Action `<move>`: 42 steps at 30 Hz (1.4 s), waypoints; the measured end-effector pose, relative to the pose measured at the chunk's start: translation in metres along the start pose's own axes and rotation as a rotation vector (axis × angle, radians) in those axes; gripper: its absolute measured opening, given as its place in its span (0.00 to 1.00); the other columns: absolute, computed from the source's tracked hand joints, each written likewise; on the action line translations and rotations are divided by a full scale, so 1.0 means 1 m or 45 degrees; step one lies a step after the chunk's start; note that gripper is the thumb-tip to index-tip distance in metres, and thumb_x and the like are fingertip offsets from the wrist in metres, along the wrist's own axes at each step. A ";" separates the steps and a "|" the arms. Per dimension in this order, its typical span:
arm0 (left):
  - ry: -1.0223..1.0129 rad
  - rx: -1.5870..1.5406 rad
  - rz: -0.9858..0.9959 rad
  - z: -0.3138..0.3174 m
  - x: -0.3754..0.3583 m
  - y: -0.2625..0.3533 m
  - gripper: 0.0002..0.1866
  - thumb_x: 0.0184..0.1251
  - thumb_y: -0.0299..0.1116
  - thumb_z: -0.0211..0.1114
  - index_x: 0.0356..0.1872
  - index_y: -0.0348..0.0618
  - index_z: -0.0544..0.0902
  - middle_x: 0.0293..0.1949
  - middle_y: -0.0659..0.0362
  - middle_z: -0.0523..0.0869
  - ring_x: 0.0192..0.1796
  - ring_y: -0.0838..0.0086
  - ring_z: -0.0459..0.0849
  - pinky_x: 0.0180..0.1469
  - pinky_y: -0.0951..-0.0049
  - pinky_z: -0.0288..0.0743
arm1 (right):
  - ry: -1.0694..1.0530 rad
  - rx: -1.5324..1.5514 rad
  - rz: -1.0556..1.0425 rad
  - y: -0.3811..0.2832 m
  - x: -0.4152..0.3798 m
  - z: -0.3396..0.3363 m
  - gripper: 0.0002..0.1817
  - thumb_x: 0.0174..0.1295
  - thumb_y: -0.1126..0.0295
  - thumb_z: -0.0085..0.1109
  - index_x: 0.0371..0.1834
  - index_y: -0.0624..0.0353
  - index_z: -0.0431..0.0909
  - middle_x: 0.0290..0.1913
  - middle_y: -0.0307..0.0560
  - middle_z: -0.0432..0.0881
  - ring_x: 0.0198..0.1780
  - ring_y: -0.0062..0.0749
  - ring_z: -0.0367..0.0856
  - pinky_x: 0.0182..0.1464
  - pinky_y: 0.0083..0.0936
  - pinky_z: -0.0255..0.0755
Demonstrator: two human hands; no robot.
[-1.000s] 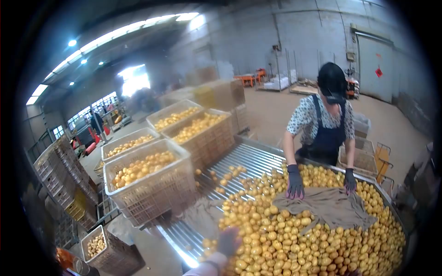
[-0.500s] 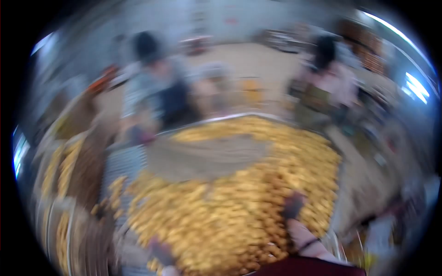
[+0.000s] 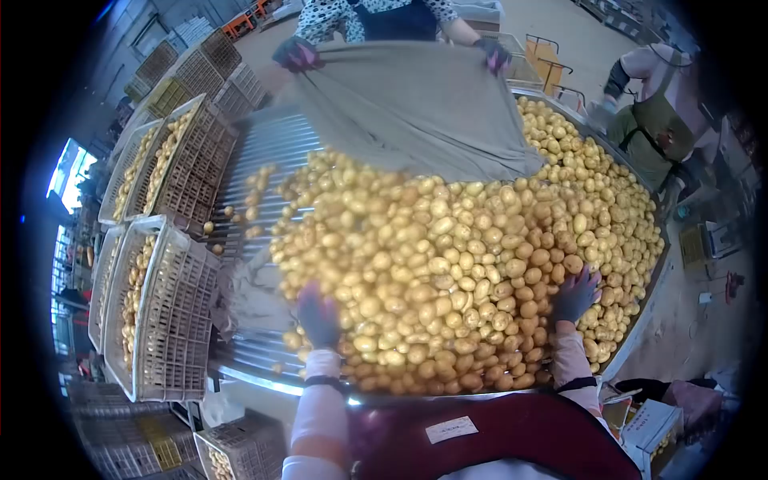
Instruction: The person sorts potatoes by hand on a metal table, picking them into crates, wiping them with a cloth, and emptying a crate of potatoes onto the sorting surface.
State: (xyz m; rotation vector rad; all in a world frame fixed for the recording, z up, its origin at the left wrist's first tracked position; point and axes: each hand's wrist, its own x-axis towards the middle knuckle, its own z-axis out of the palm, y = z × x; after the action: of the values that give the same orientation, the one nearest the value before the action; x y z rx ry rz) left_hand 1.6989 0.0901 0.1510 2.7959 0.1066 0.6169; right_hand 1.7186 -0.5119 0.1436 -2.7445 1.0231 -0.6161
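A broad heap of yellow potatoes [image 3: 432, 264] covers the metal roller table [image 3: 260, 164]. My left hand [image 3: 319, 318], in a grey glove with pink fingertips, rests against the heap's near left edge, fingers stretched out and slightly blurred. At the near right, my right hand [image 3: 575, 297] wears a matching glove and lies on the potatoes with its fingers spread. Neither hand grips anything that I can see. Over the far part of the heap hangs a grey cloth [image 3: 416, 104], held at two corners by the gloved hands of a person opposite.
Plastic crates [image 3: 176, 312] with potatoes line the left side. A crumpled grey cloth [image 3: 244, 292] lies on the rollers near them. Another person [image 3: 656, 120] bends beside the table's right side. A cardboard box [image 3: 652, 428] stands at the lower right. An orange-yellow frame [image 3: 544, 64] stands behind.
My view has tilted down and sharpened. The person opposite now holds the grey cloth raised by its corners; earlier it lay over the potatoes. Both my hands remain at the heap's near side.
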 end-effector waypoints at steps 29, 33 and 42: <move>-0.189 0.076 0.005 -0.008 0.024 0.050 0.28 0.81 0.43 0.44 0.73 0.34 0.66 0.72 0.42 0.67 0.74 0.43 0.63 0.76 0.47 0.53 | -0.546 0.364 -0.756 -0.039 0.070 -0.001 0.18 0.56 0.61 0.70 0.50 0.52 0.84 0.46 0.50 0.86 0.47 0.46 0.85 0.51 0.37 0.79; -0.212 0.038 0.003 -0.006 0.026 0.048 0.29 0.81 0.44 0.43 0.74 0.35 0.65 0.74 0.43 0.66 0.75 0.42 0.61 0.76 0.47 0.52 | -0.417 0.606 -0.676 -0.037 0.063 -0.022 0.18 0.57 0.65 0.70 0.53 0.51 0.84 0.46 0.48 0.86 0.46 0.43 0.85 0.49 0.35 0.79; -0.211 0.052 -0.007 -0.006 0.028 0.050 0.29 0.80 0.45 0.42 0.73 0.36 0.65 0.73 0.42 0.66 0.75 0.42 0.61 0.76 0.47 0.53 | -0.874 0.453 -0.239 -0.039 0.196 0.011 0.14 0.58 0.64 0.69 0.45 0.56 0.85 0.36 0.41 0.87 0.37 0.29 0.85 0.39 0.26 0.79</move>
State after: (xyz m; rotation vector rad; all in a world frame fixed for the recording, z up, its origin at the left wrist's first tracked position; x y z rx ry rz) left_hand 1.7223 0.0470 0.1813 2.8720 0.0941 0.3833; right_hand 1.8807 -0.6107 0.2079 -2.4422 0.4474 0.1328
